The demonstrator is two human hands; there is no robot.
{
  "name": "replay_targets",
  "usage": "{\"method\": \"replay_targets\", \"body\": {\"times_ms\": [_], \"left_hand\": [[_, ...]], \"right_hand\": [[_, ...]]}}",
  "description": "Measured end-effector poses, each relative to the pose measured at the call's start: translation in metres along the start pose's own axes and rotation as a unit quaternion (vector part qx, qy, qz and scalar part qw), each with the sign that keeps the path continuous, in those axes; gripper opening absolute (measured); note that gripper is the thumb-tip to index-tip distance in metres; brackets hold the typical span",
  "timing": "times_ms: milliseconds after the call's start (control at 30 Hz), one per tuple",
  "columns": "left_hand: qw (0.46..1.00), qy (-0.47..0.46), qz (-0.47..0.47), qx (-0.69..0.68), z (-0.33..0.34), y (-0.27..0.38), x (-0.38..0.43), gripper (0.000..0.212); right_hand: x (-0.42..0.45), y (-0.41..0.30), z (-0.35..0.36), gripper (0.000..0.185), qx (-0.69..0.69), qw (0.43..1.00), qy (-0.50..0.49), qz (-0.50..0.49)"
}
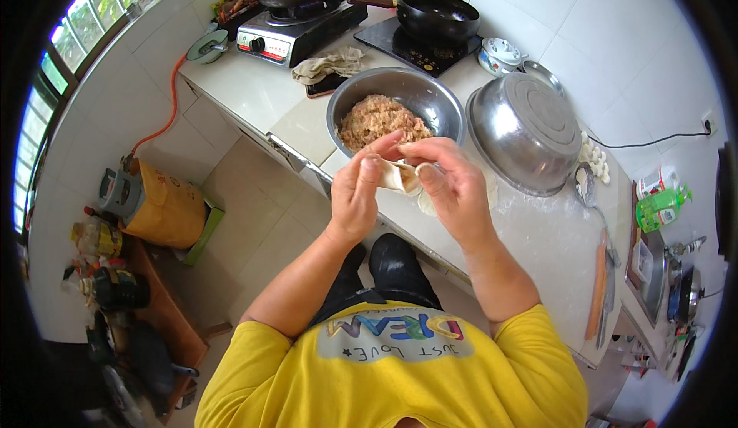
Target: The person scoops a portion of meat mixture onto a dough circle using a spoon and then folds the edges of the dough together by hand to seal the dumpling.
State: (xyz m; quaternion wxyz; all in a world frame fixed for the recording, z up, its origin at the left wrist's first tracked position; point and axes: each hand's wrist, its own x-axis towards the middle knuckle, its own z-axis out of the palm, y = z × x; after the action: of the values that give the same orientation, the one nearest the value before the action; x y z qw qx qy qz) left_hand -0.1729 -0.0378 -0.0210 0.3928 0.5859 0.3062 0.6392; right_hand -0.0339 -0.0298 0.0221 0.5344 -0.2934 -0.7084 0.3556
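A folded dough wrapper [398, 176] with a little filling showing at its open right end is held in the air between both hands. My left hand [353, 194] grips its left end between thumb and fingers. At its right end, the thumb and fingers of my right hand [461, 191] pinch the edge. Just beyond the hands stands a steel bowl [452, 102] holding a mound of minced filling [377, 117]. Partly hidden by my right hand, a flat round wrapper [426, 205] lies on the counter.
Right of the bowl, a large steel basin [522, 128] rests upside down on the floured counter [536, 232]. Behind it are white dough pieces [594, 160]. A wooden rolling pin [597, 289] lies at the right. A black pan [438, 15] and a gas stove [294, 36] stand at the back.
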Motion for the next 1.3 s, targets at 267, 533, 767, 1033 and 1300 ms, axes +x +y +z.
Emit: {"method": "replay_targets", "body": {"times_ms": [267,533,767,1033,1300], "left_hand": [[0.989,0.052,-0.002,-0.136,0.01,0.001,0.002,0.044],[0.996,0.05,0.046,-0.051,0.009,0.001,0.001,0.044],[0.996,0.042,0.075,0.002,0.007,0.004,-0.002,0.044],[0.994,0.05,0.09,-0.021,0.006,0.011,-0.004,0.043],[0.994,0.034,0.1,-0.003,0.006,0.012,-0.005,0.046]], "right_hand": [[-0.012,0.005,0.011,0.035,-0.1,0.993,0.044,-0.049],[-0.008,-0.002,0.014,0.02,-0.165,0.98,0.071,-0.087],[-0.007,-0.001,0.017,0.012,-0.239,0.955,0.078,-0.157],[-0.006,-0.011,0.021,0.015,-0.17,0.978,0.06,-0.101],[-0.006,-0.005,0.021,0.012,-0.203,0.966,0.065,-0.144]]}}
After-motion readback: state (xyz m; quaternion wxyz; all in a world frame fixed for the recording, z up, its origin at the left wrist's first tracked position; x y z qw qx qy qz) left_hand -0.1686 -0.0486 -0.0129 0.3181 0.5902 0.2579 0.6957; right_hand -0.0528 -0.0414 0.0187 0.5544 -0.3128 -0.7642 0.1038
